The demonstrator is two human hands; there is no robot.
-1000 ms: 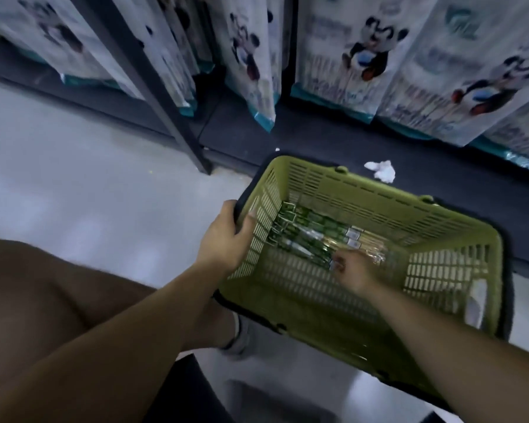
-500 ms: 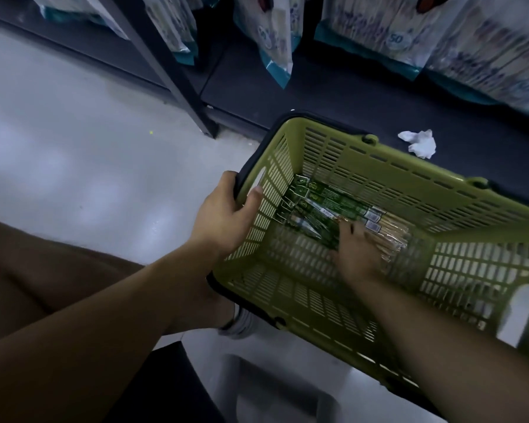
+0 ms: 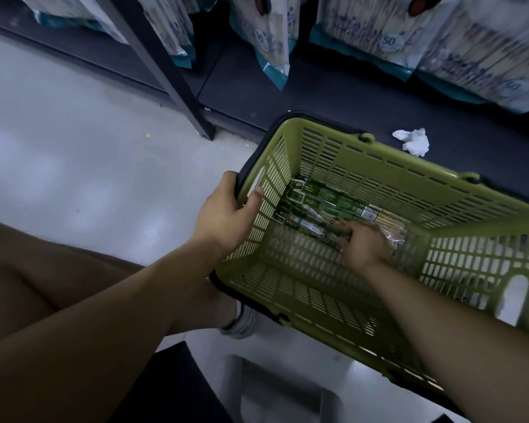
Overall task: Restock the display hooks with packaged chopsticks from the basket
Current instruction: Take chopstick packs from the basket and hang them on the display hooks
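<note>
Hands [image 3: 226,221] [image 3: 364,242] at green basket [image 3: 379,166]; pale floor [image 3: 74,178], dark low shelf [image 3: 318,96] beyond.

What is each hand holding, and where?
Left hand grips the olive-green slatted plastic basket by its end rim. Right hand rests on green-labelled chopstick packets; grip unclear.

A pale grey floor [image 3: 58,178] lay glossy under dim light. A dark slanted post [image 3: 162,65] met a low dark shelf [image 3: 333,96], where crumpled white paper [image 3: 413,141] lay beneath teal-edged hanging packs [image 3: 275,41].
</note>
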